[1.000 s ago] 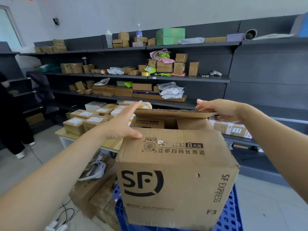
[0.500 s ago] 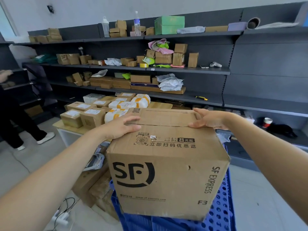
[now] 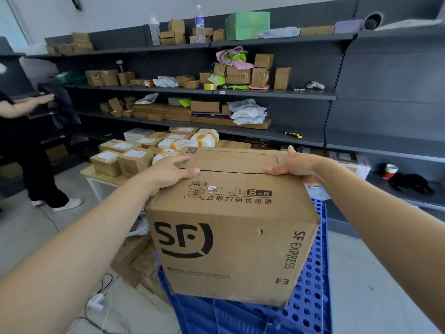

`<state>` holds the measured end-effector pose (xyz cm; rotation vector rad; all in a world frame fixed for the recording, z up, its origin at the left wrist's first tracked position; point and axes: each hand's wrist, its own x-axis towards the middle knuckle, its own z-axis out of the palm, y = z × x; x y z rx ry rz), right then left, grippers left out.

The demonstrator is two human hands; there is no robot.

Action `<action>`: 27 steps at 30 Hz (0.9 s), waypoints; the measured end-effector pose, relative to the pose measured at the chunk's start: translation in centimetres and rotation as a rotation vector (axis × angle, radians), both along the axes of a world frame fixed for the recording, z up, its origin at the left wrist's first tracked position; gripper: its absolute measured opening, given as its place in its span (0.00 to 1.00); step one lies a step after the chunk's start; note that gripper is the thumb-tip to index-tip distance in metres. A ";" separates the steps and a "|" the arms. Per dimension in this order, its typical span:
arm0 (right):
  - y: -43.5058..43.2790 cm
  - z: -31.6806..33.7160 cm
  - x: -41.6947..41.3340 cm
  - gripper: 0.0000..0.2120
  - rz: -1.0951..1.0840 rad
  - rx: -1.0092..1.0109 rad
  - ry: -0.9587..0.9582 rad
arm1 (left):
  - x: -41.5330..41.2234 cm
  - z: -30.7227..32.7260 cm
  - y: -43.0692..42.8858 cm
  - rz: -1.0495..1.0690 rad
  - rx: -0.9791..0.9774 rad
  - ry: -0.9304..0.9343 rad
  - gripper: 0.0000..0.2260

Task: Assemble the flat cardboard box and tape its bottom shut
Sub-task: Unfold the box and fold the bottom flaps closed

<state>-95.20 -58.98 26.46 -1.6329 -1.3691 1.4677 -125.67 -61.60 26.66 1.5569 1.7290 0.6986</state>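
Cardboard box with black SF logo stands on blue perforated crate, front face toward camera. Two top flaps folded flat, edges meeting along seam across top. Left hand flat, fingers spread, pressing left end of seam. Right hand flat on right end, thumb hooked over box edge. No tape visible on seam. Grey shelves with parcels behind.

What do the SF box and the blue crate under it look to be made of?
SF box: brown cardboard, matte, with printed ink, creases and small dents; corrugation not visible here. Blue crate: looks like moulded plastic, slightly glossy, with rows of round perforations.
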 end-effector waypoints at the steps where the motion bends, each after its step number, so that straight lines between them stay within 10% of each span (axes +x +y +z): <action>1: 0.0 0.2 -0.2 0.58 -0.006 -0.001 0.007 | -0.2 0.1 0.2 -0.006 0.012 -0.008 0.29; 15: 1.6 0.3 -0.3 0.58 -0.050 -0.018 -0.033 | -0.9 0.6 3.9 -0.082 0.014 0.067 0.28; 21: 4.3 -1.0 2.7 0.29 -0.238 0.086 -0.081 | -0.6 1.2 4.5 -0.040 -0.013 0.159 0.27; 27: 8.4 -4.3 6.3 0.21 -0.277 0.087 -0.104 | 2.1 2.0 4.5 0.025 0.004 0.360 0.23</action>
